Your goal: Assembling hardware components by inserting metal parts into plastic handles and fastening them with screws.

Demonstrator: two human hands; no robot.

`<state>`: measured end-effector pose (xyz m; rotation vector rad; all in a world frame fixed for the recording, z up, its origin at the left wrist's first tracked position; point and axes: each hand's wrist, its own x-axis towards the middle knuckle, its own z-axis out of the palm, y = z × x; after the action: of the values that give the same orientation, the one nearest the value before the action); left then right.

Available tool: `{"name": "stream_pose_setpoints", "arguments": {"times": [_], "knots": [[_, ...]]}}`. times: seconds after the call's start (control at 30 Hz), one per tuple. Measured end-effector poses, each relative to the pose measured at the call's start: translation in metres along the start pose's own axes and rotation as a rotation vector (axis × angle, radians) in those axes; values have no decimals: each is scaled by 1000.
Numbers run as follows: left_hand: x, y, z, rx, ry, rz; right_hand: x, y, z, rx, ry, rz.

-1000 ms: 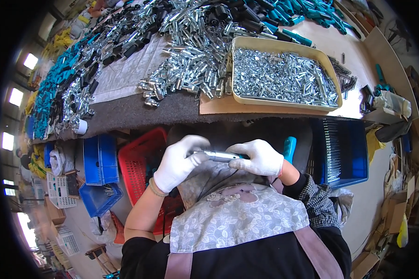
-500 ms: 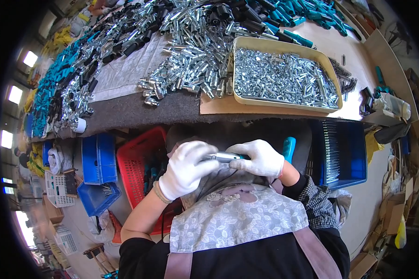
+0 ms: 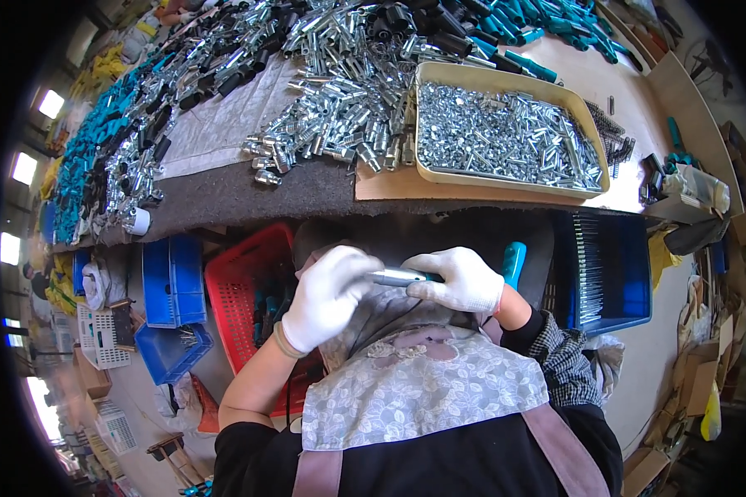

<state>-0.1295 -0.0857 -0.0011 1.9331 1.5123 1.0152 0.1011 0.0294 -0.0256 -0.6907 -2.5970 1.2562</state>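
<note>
Both hands wear white knit gloves and are over my lap, below the table edge. My right hand is closed around the right end of a silver metal tube tool, with a bit of teal showing at its fingers. Slightly blurred, my left hand has its fingers curled at the tube's left end; the very tip is hidden behind them. The tube lies nearly level between the two hands. Just past my right wrist, a teal handle sticks up, and its lower part is hidden.
On the table, a cream tray holds small metal pins, beside a heap of silver fittings. Teal handles lie at the back. Below are a red basket, blue bins and a blue bin with thin rods.
My left fingers have shifted a little at the tube's left end, baring slightly less of it to the left. The tube and my right hand have hardly moved.
</note>
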Motion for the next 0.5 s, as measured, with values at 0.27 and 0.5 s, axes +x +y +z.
{"name": "stream_pose_setpoints", "arguments": {"times": [0.27,0.5], "knots": [[6,9,2,-102,-99,-249,-1,4,-3,14,-41,0],[19,0,8,-125,166,339,-10,17,-3,741,-63,-1]]}}
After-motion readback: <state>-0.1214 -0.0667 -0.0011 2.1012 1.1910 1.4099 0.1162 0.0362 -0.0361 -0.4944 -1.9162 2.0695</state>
